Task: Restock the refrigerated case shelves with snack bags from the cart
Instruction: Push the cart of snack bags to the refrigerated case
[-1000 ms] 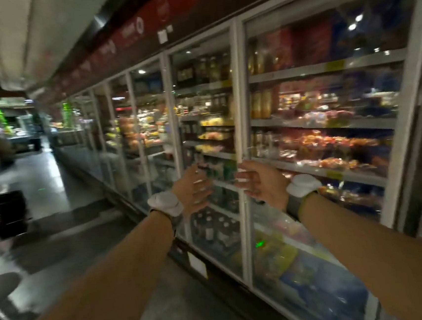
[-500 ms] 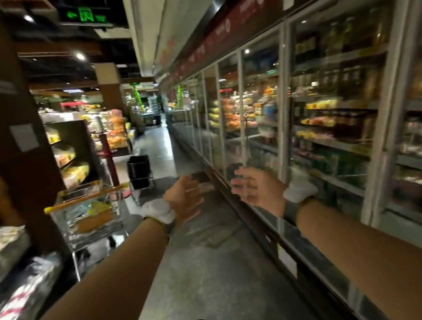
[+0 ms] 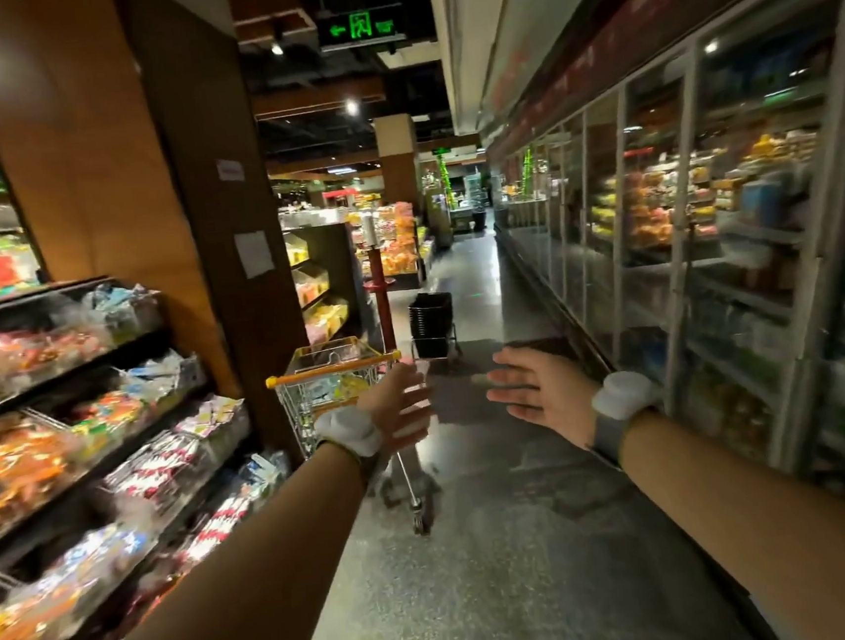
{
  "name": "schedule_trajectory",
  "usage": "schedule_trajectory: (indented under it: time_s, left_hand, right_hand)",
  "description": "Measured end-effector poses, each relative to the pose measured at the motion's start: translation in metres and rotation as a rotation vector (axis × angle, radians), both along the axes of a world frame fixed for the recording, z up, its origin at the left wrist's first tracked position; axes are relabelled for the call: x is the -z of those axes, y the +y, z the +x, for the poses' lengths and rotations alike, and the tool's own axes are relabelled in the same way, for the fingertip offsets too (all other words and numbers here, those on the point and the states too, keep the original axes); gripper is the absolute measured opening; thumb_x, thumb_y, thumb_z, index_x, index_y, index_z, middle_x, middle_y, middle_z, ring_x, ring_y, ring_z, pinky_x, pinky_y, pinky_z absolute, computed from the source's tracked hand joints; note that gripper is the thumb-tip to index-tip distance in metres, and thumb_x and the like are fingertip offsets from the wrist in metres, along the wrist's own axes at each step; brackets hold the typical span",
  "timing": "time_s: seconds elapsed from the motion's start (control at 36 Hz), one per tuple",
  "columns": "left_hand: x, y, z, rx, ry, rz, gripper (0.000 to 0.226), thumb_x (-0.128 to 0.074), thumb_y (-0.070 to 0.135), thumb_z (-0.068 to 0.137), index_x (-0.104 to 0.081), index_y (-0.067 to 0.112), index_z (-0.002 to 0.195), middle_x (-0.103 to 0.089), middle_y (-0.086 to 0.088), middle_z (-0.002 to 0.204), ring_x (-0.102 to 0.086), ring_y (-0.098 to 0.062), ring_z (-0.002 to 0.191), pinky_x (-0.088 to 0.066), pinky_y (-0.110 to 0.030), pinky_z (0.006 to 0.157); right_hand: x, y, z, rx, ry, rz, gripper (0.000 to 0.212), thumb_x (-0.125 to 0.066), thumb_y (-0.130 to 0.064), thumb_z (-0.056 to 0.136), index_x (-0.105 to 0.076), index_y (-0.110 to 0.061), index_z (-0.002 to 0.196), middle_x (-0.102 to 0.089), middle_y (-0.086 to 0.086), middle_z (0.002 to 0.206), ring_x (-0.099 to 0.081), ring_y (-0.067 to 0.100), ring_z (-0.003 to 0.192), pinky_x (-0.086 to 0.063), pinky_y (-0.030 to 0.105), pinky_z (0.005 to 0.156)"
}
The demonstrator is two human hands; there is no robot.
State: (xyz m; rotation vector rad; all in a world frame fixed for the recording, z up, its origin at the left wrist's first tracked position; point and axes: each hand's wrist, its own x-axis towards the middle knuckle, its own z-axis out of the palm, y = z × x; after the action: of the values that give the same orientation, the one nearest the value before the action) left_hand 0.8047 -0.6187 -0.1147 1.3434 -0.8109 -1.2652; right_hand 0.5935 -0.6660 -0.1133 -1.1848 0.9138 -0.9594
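A small wire shopping cart (image 3: 313,387) with a yellow handle stands in the aisle ahead, holding yellow snack bags (image 3: 345,386). My left hand (image 3: 400,404) is stretched out in front of the cart's right side, fingers relaxed and holding nothing. My right hand (image 3: 535,391) hovers further right over the floor, palm turned inward, fingers straight and empty. The refrigerated case (image 3: 703,251) with glass doors runs along the right side; its doors look closed.
Open shelves (image 3: 84,419) of packaged snacks fill the left side beside a wooden pillar (image 3: 137,166). A stack of black baskets (image 3: 431,321) and a red post (image 3: 381,292) stand behind the cart. The aisle floor (image 3: 509,543) stretches ahead.
My view has swung left from the case doors to the aisle and the cart. Both hands have left the door and now reach out, empty, toward the cart.
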Motion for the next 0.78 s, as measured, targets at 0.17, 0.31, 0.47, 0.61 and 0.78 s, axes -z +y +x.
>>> schedule_trajectory:
  time_s: [0.17, 0.31, 0.47, 0.61, 0.78]
  left_hand:
    - [0.001, -0.03, 0.031, -0.058, -0.027, 0.008, 0.039, -0.053, 0.047, 0.096, -0.066, 0.018, 0.12, -0.071, -0.001, 0.119, -0.066, -0.023, 0.108, -0.052, -0.039, 0.094]
    - [0.009, -0.065, 0.064, -0.095, -0.017, -0.021, 0.041, -0.051, 0.048, 0.098, -0.064, 0.017, 0.123, -0.071, -0.002, 0.117, -0.068, -0.022, 0.105, -0.055, -0.035, 0.076]
    - [0.022, -0.126, 0.109, -0.14, -0.004, -0.014, 0.038, -0.054, 0.045, 0.097, -0.066, 0.017, 0.121, -0.072, -0.002, 0.115, -0.069, -0.024, 0.105, -0.057, -0.04, 0.085]
    - [0.029, -0.183, 0.153, -0.142, -0.023, -0.003, 0.034, -0.055, 0.042, 0.097, -0.067, 0.017, 0.118, -0.073, -0.002, 0.112, -0.069, -0.024, 0.104, -0.058, -0.038, 0.079]
    - [0.034, -0.257, 0.215, -0.155, -0.039, 0.048, 0.034, -0.055, 0.041, 0.096, -0.068, 0.016, 0.116, -0.074, -0.002, 0.11, -0.069, -0.026, 0.105, -0.057, -0.041, 0.082]
  right_hand:
    - [0.003, -0.04, 0.034, -0.081, -0.011, 0.009, 0.033, -0.064, -0.038, 0.09, -0.066, -0.019, 0.116, -0.072, 0.004, 0.11, -0.069, 0.024, 0.102, -0.052, 0.033, 0.082]
    - [0.013, -0.092, 0.074, -0.136, 0.001, 0.019, 0.037, -0.06, -0.044, 0.091, -0.065, -0.02, 0.118, -0.072, 0.002, 0.112, -0.068, 0.024, 0.105, -0.048, 0.038, 0.096]
    - [0.02, -0.154, 0.128, -0.161, 0.003, 0.039, 0.039, -0.061, -0.042, 0.091, -0.064, -0.017, 0.12, -0.071, 0.006, 0.115, -0.067, 0.027, 0.108, -0.048, 0.037, 0.092]
    - [0.028, -0.214, 0.177, -0.166, -0.01, 0.058, 0.036, -0.06, -0.038, 0.093, -0.064, -0.014, 0.12, -0.07, 0.008, 0.115, -0.068, 0.028, 0.105, -0.049, 0.034, 0.082]
    - [0.041, -0.284, 0.236, -0.179, -0.01, 0.073, 0.035, -0.063, -0.036, 0.091, -0.064, -0.014, 0.118, -0.07, 0.009, 0.115, -0.067, 0.03, 0.107, -0.05, 0.03, 0.074]
